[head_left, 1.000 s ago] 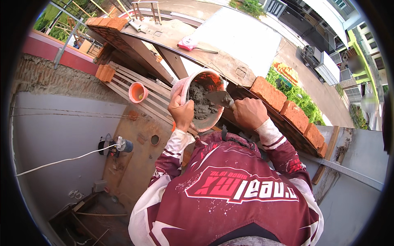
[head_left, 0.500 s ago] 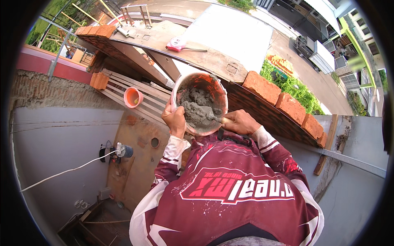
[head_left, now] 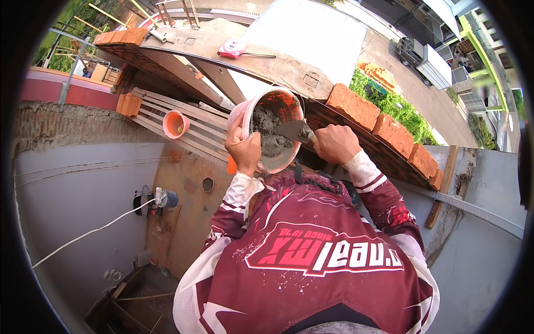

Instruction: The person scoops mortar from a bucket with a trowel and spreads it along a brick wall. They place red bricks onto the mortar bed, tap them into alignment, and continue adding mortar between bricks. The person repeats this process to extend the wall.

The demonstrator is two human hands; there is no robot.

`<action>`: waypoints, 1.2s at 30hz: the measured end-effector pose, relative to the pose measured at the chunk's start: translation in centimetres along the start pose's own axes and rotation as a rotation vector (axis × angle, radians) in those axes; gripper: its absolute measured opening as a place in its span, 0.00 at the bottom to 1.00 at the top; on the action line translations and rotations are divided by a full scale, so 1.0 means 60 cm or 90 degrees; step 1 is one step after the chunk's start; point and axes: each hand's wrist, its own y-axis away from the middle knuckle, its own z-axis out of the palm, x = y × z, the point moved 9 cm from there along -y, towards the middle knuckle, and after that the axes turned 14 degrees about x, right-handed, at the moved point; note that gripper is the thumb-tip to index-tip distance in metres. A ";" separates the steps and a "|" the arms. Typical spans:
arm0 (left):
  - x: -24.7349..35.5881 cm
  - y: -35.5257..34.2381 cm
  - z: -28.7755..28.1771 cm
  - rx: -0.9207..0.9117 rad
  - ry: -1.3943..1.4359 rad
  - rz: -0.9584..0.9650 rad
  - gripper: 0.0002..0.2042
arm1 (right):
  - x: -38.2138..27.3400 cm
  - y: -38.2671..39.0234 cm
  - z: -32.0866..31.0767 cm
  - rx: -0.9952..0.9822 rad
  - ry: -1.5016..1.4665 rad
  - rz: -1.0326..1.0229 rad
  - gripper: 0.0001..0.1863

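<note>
Tilted in front of my chest is an orange bucket (head_left: 286, 163) with wet grey mortar (head_left: 269, 133) inside. My left hand (head_left: 243, 146) is closed on the bucket's left wall and rim. A trowel (head_left: 290, 130) is in my right hand (head_left: 336, 143), fingers wrapped round its handle at the bucket's right rim. The trowel's blade lies over the mortar inside the bucket. Just beyond the bucket runs a curved plank-topped form (head_left: 261, 65), with a row of red bricks (head_left: 356, 111) along its right part.
A pink tape measure (head_left: 231, 48) lies on the form's top. At the left, a small orange bucket (head_left: 176, 124) stands on wooden slats (head_left: 158, 111) beside stacked bricks (head_left: 128, 104). A white cable (head_left: 94, 236) runs to a tool hanging lower left. A metal bar (head_left: 478, 214) crosses at the right.
The trowel's blade has come up into sight above the mortar, and my right hand has risen with it. The bucket is tipped further toward the left.
</note>
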 end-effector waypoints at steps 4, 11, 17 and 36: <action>-0.002 -0.002 0.003 0.004 0.033 -0.027 0.03 | -0.039 -0.009 0.109 -0.122 -0.168 -0.008 0.20; -0.095 0.014 -0.027 0.081 0.161 -0.294 0.22 | -0.025 0.022 0.104 -0.204 -0.503 0.091 0.17; -0.190 0.037 -0.068 0.129 0.172 -0.395 0.24 | 0.061 0.057 0.033 -0.119 -0.510 0.200 0.18; -0.195 -0.002 -0.162 0.250 0.022 -0.375 0.03 | 0.372 0.314 -0.136 0.114 -0.052 0.561 0.17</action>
